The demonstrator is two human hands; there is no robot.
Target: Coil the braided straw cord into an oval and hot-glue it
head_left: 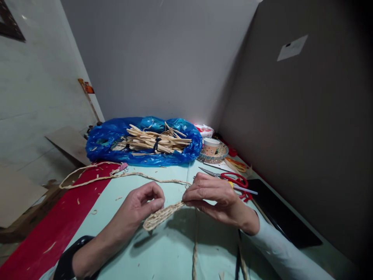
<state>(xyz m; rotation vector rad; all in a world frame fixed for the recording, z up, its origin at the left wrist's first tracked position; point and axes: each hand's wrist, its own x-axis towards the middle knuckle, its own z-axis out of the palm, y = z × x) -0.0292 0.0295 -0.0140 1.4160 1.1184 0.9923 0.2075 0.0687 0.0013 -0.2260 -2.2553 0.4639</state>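
Monitored remotely through the head camera. I observed a flattened, oblong coil of straw-coloured braid (163, 216) held just above the pale green table cover (122, 254), between the two hands and tilted, its rounded end lower and nearer the wearer. The right hand (218, 194) grasped the coil's far end in a pinch, thumb below and fingers above. The left hand (142, 200) was curled, thumb drawn up to the forefinger, just beside the coil's left edge; I could not tell whether it touched the braid or gripped a strand.

A length of plaited cord (194, 256) ran down the cover below the right hand. I noted a long twisted rope (151, 177) behind the hands, running left into a wide loop across the red cloth (77, 206), a pinkish scrap (123, 167) beside it.

Behind this, an open blue plastic bag (113, 156) held a bundle of dry strips (175, 143) with a dark tie around it. To its right I logged a paper cup (211, 144) in a round shallow basket (217, 158). Red-handled scissors (237, 179) lay just beyond the right hand, near a flat black object (287, 217).
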